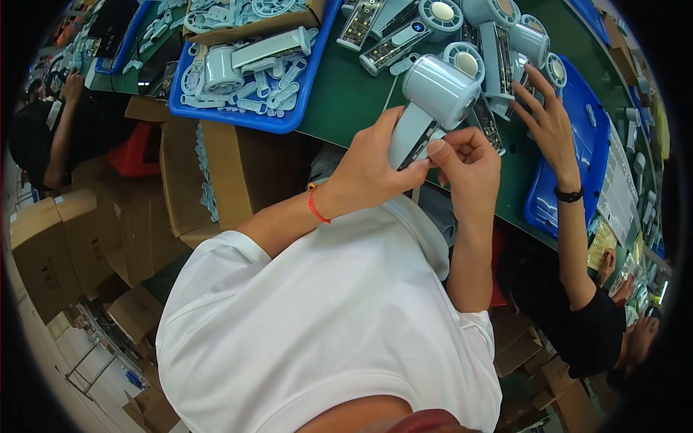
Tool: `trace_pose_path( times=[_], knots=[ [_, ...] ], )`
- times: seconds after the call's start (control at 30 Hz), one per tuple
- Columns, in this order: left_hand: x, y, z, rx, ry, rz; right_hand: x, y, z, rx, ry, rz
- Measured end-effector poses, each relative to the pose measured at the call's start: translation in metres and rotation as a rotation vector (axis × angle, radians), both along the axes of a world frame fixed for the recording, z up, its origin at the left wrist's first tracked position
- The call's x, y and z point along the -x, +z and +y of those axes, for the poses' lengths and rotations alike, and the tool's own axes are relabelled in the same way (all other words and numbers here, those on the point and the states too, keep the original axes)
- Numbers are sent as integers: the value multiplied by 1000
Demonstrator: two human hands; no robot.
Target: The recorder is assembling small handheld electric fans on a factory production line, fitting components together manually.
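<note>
A pale blue handheld fan (439, 88) with a fat cylindrical head is held up in front of my chest. My left hand (369, 160) is closed around its handle, the thumb lying along the lower end. One side of the handle is uncovered and shows dark inner parts. My right hand (471, 164) is at that side, thumb and fingers pinched together by the handle; whatever sits between the fingertips is too small to make out. Beyond it, several similar fans (497, 58) with exposed circuit boards lie on the green table (339, 94).
At the left, a blue tray (307, 108) holds pale blue plastic pieces, with an open carton (216, 180) below it. A co-worker's hand (552, 130) reaches toward the fans from the right, over another blue tray (577, 169). Another person (43, 137) works at far left.
</note>
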State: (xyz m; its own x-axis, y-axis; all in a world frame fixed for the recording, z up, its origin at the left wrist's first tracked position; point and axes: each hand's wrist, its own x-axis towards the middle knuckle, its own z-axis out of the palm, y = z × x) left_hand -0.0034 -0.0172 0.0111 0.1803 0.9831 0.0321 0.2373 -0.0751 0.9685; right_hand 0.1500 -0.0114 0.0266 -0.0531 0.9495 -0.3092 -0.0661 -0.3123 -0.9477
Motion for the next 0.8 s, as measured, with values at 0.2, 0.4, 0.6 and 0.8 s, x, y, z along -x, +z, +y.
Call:
trace_pose_path(
  times=[0.2,0.4,0.6,0.8],
  knots=[
    [1,13,0,265,-112,-209,5,-8,0,-142,-113,358],
    [2,4,-4,105,-174,-158,8,-6,4,-156,62,436],
    [-6,14,8,179,-219,-140,2,-6,5,-173,-115,357],
    [-2,9,3,547,-245,-492,-4,-19,6,-92,-26,454]
  ],
)
